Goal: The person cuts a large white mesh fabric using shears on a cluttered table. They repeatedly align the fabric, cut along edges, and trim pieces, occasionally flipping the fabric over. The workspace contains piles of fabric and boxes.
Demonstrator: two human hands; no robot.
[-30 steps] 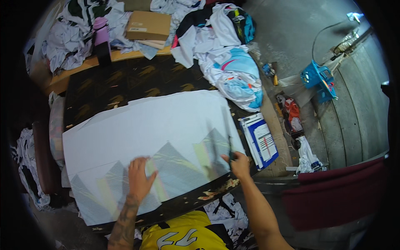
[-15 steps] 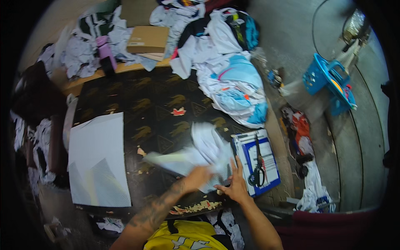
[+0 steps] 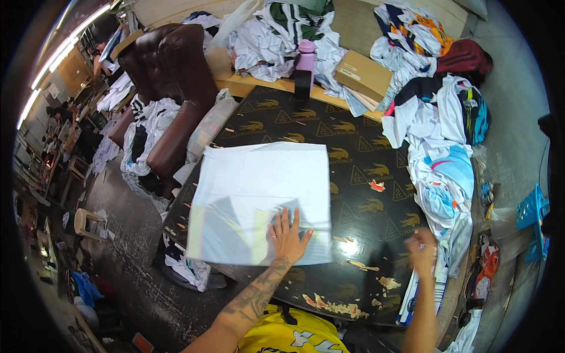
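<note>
A white fabric panel (image 3: 265,170) lies flat on the dark tabletop, its lower part finely striped, with grey and pale yellow angular patches. My left hand (image 3: 286,237) presses on its lower right part, palm down and fingers spread. Toward the table's right side, my right hand (image 3: 421,250) is raised above the surface. Its fingers look curled but are smeared by motion, so whether they hold anything does not show. Beneath and beside that forearm, a blue-and-white flat pack (image 3: 407,307) is partly covered.
Heaped white and blue garments (image 3: 441,182) line the table's right edge. At the back are a cardboard box (image 3: 364,75), a pink bottle (image 3: 306,56) and more clothes. A brown armchair (image 3: 170,65) stands left, near a stool (image 3: 88,225). Peeled patches mark the table's front edge.
The view has swung left. My left hand has gone from the crumpled white cloth to the flat panel, where it lies spread. My right hand has lifted off the table, and the crumpled cloth no longer shows separately.
</note>
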